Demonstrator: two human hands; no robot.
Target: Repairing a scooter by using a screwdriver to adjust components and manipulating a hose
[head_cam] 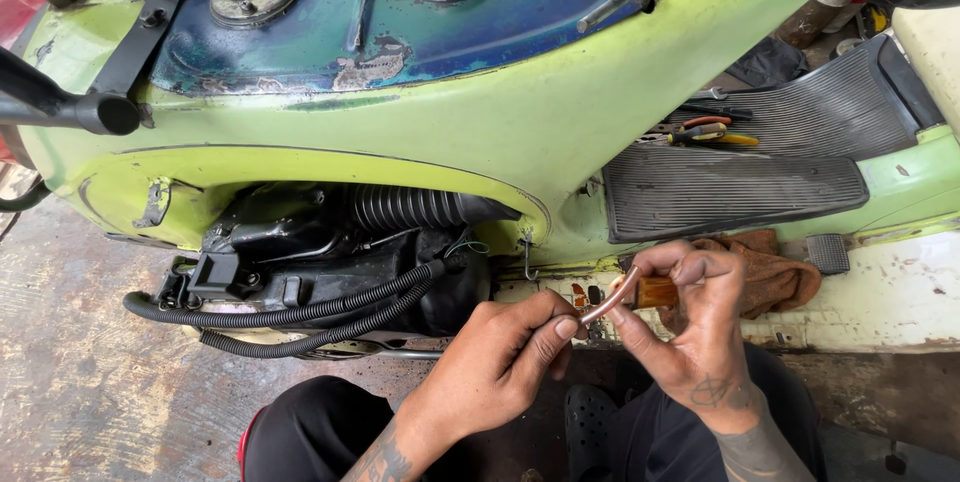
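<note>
Pinching thin tube (606, 303) between left hand (505, 362), right hand (690, 327); corrugated hoses (300, 317), pliers (705, 132) nearby

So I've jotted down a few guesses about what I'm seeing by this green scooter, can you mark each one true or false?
1. Both hands are on one small part. True: the left hand pinches the pale tube end, and the right hand grips the amber piece.
2. The scooter body is red. False: the scooter body is light green, with a blue top panel.
3. Pliers lie on the ribbed floor mat. True: the pliers with red and yellow handles rest on the ribbed floor mat.
4. The engine bay is covered by a panel. False: the engine bay is open, with black corrugated hoses showing.
5. A brown rag lies behind the right hand. True: the brown rag is there.
</note>
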